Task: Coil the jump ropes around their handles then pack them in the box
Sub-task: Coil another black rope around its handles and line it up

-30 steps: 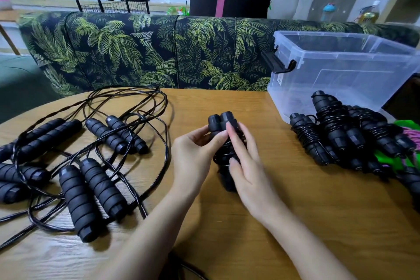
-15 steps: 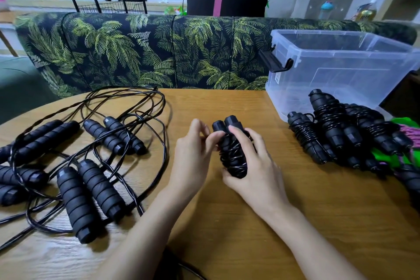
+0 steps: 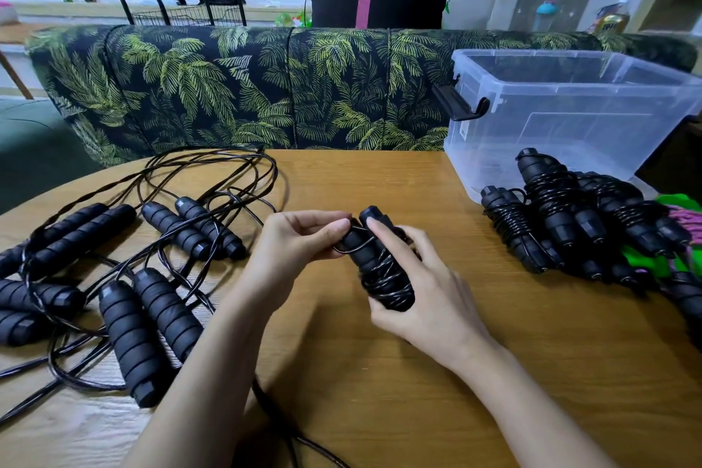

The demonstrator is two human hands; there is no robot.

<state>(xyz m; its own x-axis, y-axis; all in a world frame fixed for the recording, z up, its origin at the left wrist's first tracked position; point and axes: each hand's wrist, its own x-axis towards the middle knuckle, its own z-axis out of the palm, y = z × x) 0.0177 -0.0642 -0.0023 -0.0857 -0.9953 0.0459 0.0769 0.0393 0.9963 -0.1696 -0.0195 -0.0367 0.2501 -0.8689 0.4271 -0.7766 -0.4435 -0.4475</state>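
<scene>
While the right hand [image 3: 429, 300] grips the wound jump rope handles [image 3: 383, 270] over the bench [image 3: 380, 384], the left hand [image 3: 300, 239] has its fingers [image 3: 334, 230] pinching the last free loop of cord [image 3: 351, 246] at the handle tops. If that loop slips before it is tucked, the springy cord would likely unwind. The clear plastic box [image 3: 569, 114] stands well apart, behind the coiled ropes [image 3: 562, 217].
</scene>
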